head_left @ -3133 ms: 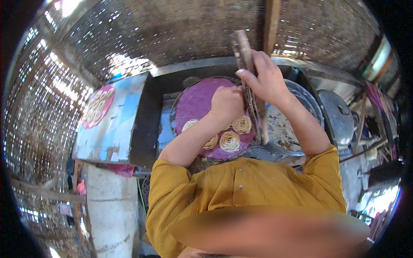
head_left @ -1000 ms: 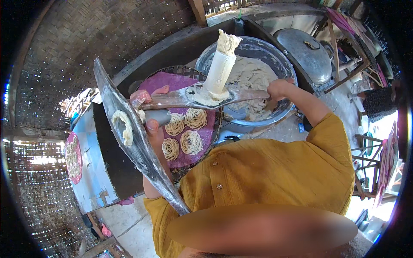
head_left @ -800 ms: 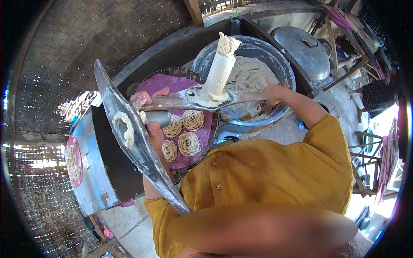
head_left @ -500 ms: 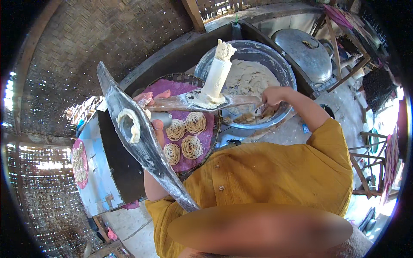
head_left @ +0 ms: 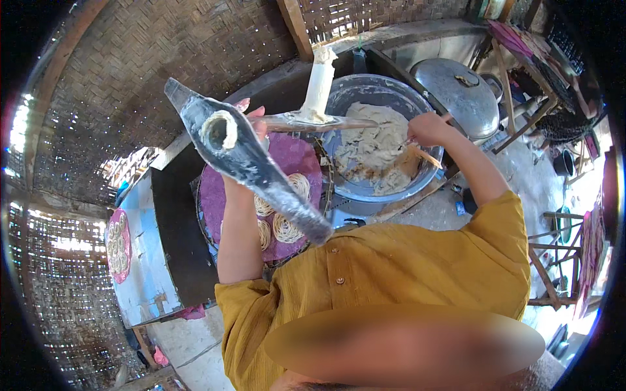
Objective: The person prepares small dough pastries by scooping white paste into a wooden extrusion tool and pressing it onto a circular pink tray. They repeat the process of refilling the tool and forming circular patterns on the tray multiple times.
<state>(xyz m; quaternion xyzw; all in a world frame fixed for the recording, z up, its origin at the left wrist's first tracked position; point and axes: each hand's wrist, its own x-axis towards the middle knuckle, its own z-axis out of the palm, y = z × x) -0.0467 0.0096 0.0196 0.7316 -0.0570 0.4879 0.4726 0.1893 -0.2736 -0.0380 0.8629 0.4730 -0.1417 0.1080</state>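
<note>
My left hand [head_left: 256, 118] grips the pressing tool, mostly hidden behind its dark, dough-smeared piece with a holed cup [head_left: 254, 173]. A crossbar [head_left: 352, 124] carries an upright white cylinder [head_left: 317, 88] topped with dough. Below lies a round tray with purple sheeting [head_left: 215, 195] and several coiled noodle nests [head_left: 287, 229]. My right hand [head_left: 425, 129] is closed on a wooden stirring stick [head_left: 425, 156] at the right of a metal basin [head_left: 355, 85] holding pale, sticky dough [head_left: 368, 137].
A lidded metal pot [head_left: 450, 94] stands at right, beside wooden racks [head_left: 551, 274]. At left, a pale board [head_left: 143, 287] bears a pink mat of more nests [head_left: 119, 241]. Woven bamboo walls [head_left: 163, 45] surround the dark trough [head_left: 182, 260].
The pressing tool, turned over since the oldest frame, has lately shifted upward, uncovering more of my left forearm. My right hand has left the crossbar's end for the stick in the basin.
</note>
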